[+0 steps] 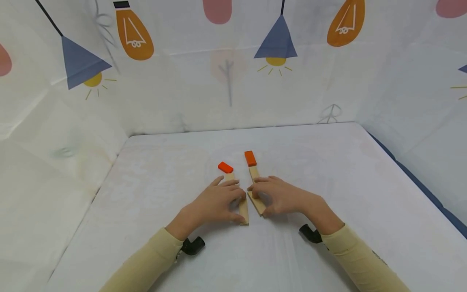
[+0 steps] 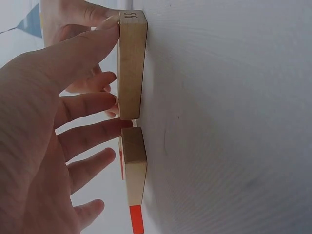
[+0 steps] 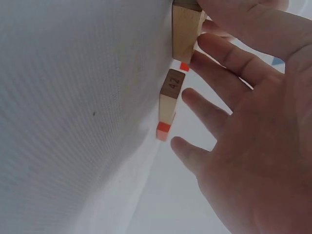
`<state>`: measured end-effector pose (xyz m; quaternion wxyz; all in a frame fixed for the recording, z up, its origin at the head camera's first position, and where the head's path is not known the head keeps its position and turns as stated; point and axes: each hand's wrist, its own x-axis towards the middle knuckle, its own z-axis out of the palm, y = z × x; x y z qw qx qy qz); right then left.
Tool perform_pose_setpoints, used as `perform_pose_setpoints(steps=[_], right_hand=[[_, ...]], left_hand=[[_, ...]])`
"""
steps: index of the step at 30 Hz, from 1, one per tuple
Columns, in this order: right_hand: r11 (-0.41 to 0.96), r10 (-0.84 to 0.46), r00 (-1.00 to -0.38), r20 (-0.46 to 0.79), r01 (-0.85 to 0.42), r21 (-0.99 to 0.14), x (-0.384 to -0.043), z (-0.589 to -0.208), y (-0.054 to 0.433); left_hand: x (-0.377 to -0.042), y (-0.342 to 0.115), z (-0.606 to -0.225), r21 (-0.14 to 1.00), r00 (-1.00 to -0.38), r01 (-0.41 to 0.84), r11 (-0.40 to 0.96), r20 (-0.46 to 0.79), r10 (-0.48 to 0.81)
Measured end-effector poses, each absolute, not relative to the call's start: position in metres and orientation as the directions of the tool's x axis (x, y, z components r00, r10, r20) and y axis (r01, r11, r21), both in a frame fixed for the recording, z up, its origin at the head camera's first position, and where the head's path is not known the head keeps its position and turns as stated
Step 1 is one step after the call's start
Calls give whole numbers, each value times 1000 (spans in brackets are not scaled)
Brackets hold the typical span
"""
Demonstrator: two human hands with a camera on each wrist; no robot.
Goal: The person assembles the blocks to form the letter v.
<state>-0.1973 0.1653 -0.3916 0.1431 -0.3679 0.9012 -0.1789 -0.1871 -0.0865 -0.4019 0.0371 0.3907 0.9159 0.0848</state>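
Observation:
Two rows of small blocks lie on the white table, leaning toward each other in the middle. My left hand (image 1: 218, 201) pinches the near wooden block (image 1: 244, 211) of the left row, thumb at its near end, fingertips toward its far end. In the right row, my right hand (image 1: 282, 196) holds the near wooden block (image 1: 257, 204) the same way. Beyond them lie a left far wooden block (image 2: 135, 165), partly behind fingers in the head view, and a right far wooden block (image 3: 170, 95) numbered 42. A red block (image 1: 225, 167) tops the left row, slanted; another red block (image 1: 250, 158) ends the right row.
The white tabletop (image 1: 164, 162) spreads around both hands. Behind it hangs a pale cloth (image 1: 175, 89) printed with lamps and bulbs, and similar cloth stands at both sides. Black wrist mounts (image 1: 193, 245) show under the sleeves.

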Motion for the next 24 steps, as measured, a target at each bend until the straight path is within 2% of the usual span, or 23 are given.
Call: perform_pose_setpoints(steps=[24], right_hand=[[693,-694,-706,-142,-603,-394,-196,-390,162]], left_hand=[[-180,-83,-397,84,-650,758,647,24,759]])
